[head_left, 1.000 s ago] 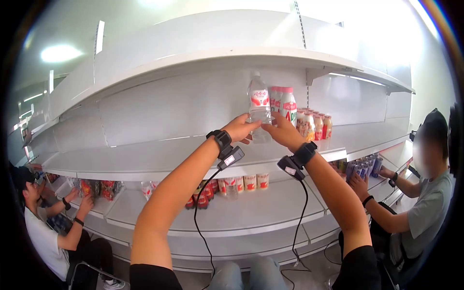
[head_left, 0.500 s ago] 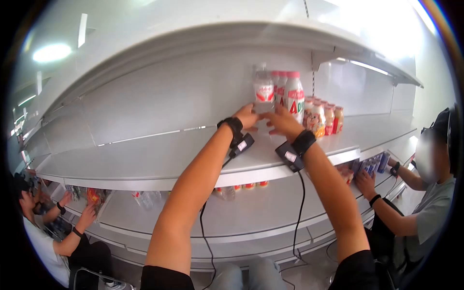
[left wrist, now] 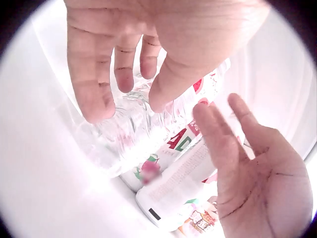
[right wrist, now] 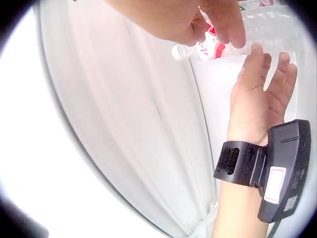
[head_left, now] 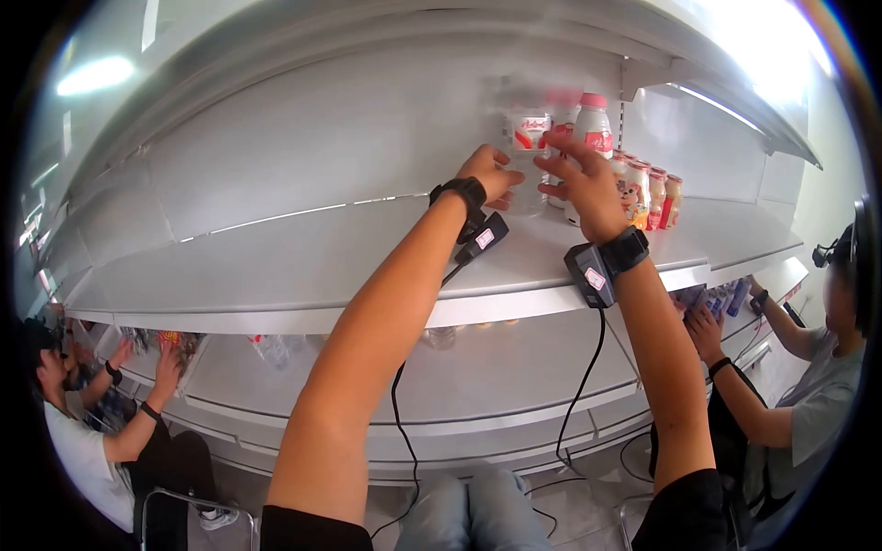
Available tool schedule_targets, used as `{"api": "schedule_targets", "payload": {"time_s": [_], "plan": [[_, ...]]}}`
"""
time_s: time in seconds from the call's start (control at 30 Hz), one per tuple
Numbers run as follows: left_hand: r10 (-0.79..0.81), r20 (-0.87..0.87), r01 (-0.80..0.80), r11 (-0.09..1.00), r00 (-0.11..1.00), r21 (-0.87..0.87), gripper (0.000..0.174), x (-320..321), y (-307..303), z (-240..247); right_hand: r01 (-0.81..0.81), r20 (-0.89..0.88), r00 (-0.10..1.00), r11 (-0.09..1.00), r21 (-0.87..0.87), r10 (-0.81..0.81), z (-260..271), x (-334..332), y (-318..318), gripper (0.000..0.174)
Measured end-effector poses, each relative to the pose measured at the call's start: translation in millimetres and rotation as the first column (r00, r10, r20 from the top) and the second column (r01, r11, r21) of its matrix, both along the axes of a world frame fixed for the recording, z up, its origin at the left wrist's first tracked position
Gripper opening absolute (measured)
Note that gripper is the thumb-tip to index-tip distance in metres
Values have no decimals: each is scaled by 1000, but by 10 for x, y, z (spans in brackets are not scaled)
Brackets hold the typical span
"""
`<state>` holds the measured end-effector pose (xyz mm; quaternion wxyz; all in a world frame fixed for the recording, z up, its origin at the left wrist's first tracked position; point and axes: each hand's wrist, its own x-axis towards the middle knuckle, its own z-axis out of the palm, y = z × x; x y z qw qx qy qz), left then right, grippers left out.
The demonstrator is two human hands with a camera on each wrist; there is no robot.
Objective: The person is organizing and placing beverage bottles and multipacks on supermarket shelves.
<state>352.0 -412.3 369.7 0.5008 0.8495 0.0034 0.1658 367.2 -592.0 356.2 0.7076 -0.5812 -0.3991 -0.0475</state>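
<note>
A clear plastic bottle (head_left: 529,133) with a red-and-white label stands upright on the middle shelf, beside white bottles with pink caps (head_left: 594,124). My left hand (head_left: 487,174) is at its left side, fingers loosely bent and spread. In the left wrist view, its thumb and fingers overlap the ribbed lower part of the clear bottle (left wrist: 131,134) without closing round it. On the other side my right hand (head_left: 590,186) is spread, fingertips pointing at the bottle. The right wrist view shows the bottle's white cap (right wrist: 182,51) and part of its label past the right hand's fingers.
Small bottles (head_left: 658,197) with red caps stand to the right. The upper shelf (head_left: 413,29) overhangs the hands. More clear bottles (head_left: 268,349) are on the shelf below. Other people sit at left (head_left: 83,441) and right (head_left: 818,395). Cables (head_left: 404,441) hang from both wrist cameras.
The hands held the bottle between them in front of the shelf; it moved back and down beside the pink-capped bottles. Since then the right hand has drawn away with fingers spread, and the left has loosened.
</note>
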Motion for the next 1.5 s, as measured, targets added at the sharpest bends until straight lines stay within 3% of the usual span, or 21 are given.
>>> {"api": "schedule_targets", "payload": {"time_s": [0.07, 0.2, 0.43, 0.53, 0.67, 0.77, 0.97, 1.5], "plan": [[-2, -1, 2, 1000, 1000, -1, 56, 4, -4, -2, -33, 2, 999, 998, 49, 33, 4, 36, 3, 39], [-18, -18, 18, 1000, 1000, -2, 53, 61, 30, -22, -130, -86, 990, 960, -248, 112, -42, 39, 48, 45], [-224, -16, 222, 973, 974, -66, 62, 246, 151, -103, -76, -205, 978, 969, -236, 26, -83, 176, 125, 53], [-175, -44, 167, 976, 984, -140, 63, 302, 114, -149, -88, -197, 980, 954, -286, 32, -75, 244, 129, 53], [-163, -97, 157, 985, 982, -74, 64, 81, 27, -36, -69, -172, 985, 954, -293, 18, -104, 269, 148, 55], [-75, -90, 83, 993, 993, 83, 65, 106, 35, -23, -4, -130, 991, 953, -303, -37, -107, 142, 161, 59], [-127, -71, 130, 991, 989, 38, 66, 214, 33, -67, -95, -222, 975, 946, -310, 25, -97, 166, 101, 67], [-178, -15, 177, 983, 984, -53, 64, 166, 45, -62, -40, -206, 978, 946, -320, -29, -126, 178, 136, 60]]}}
